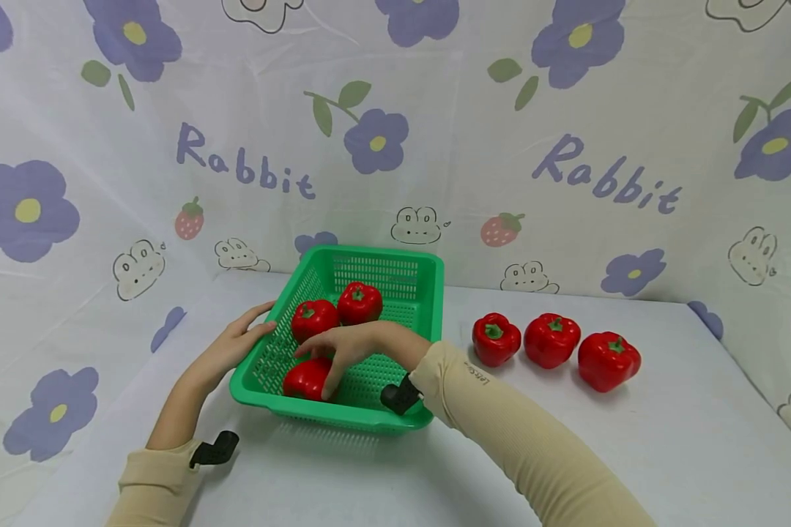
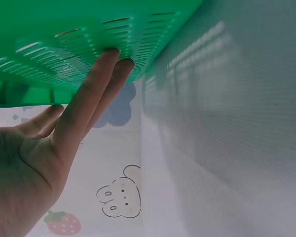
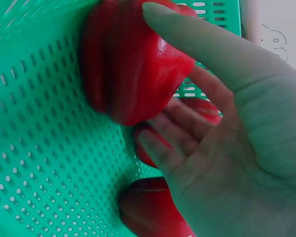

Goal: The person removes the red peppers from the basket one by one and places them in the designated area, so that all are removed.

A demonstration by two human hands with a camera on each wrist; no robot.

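Three red peppers point(image 1: 335, 315) already sit inside the green basket point(image 1: 369, 417); the right hand point(image 1: 343, 351) curls around the nearest one point(image 1: 306, 378), low in the basket. The left hand point(image 1: 237, 344), fingers straight, steadies the basket's left wall. Three more peppers point(image 1: 554, 344) wait on the table, right of the basket.

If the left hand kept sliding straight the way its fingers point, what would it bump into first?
The left hand points at the green basket, and its straight fingertips already lie against the slotted side wall. So it would meet that wall at once, probably pushing the basket along. The red peppers sit behind the wall.
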